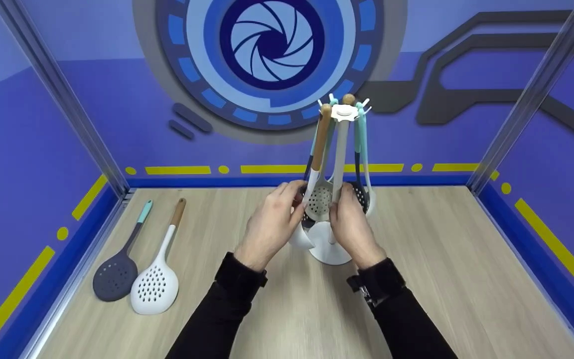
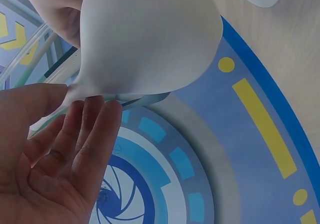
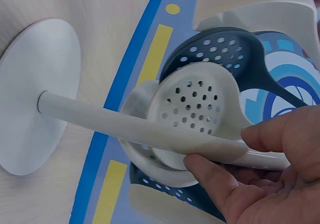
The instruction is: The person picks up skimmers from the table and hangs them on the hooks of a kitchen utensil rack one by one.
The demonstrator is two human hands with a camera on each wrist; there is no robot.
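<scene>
A white utensil stand with a round base (image 1: 331, 253) and an upright pole (image 3: 100, 120) stands mid-table, hung with kitchen utensils. My right hand (image 1: 356, 229) grips the pole, thumb on one side and fingers on the other in the right wrist view. On the stand's left side hangs a white ladle (image 2: 150, 39) with a wooden handle (image 1: 322, 132). My left hand (image 1: 269, 224) pinches its white neck just above the bowl. Behind the pole hang a cream skimmer (image 3: 192, 102) and a dark slotted spoon (image 3: 220, 49). Mint-green handles (image 1: 362, 129) hang at the right.
On the table's left lie a dark slotted turner (image 1: 115, 276) with a mint-green handle end and a white slotted turner (image 1: 155, 289) with a wooden handle. Printed blue panels (image 1: 267, 144) wall the table at the back and both sides, with metal posts (image 1: 68, 94) at the corners.
</scene>
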